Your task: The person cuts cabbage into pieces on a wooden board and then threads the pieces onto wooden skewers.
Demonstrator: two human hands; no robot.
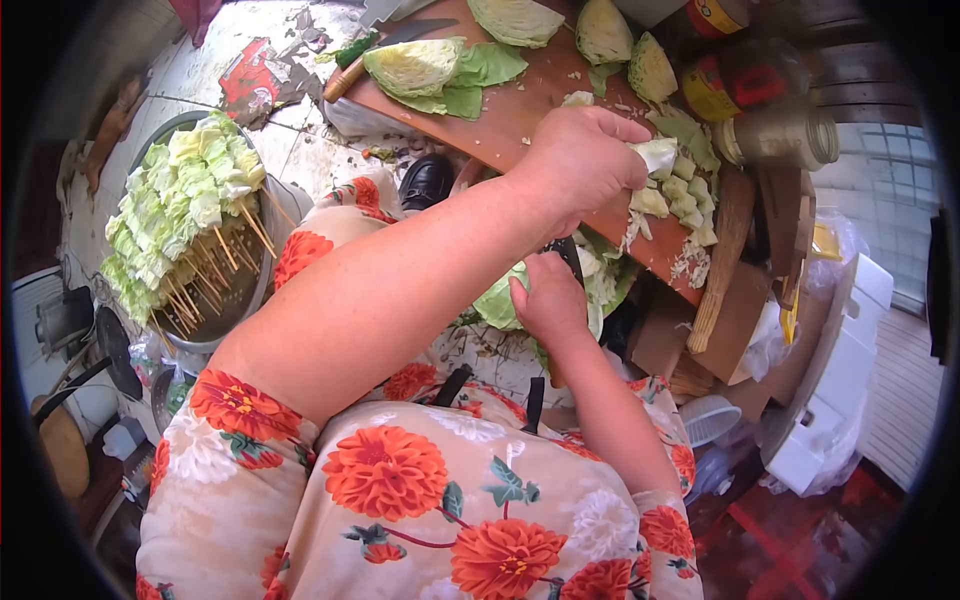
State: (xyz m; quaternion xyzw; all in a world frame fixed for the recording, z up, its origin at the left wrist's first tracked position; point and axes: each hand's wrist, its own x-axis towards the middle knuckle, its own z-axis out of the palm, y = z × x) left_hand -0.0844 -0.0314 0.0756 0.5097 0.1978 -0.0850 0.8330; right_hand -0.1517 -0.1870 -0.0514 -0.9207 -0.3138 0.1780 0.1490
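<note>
Floral clothing (430, 510); beyond it, cabbage (415, 68) on a brown board (510, 135), littered floor (305, 160).

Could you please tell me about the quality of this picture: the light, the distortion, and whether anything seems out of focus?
Head view: strong fisheye bending, with black corners; head view: floor tiles at upper left very bright, nearly washed out; head view: yellow-labelled jars at upper right dimmer and somewhat soft; head view: left hand and cabbage skewers well lit, fairly clear.
</note>
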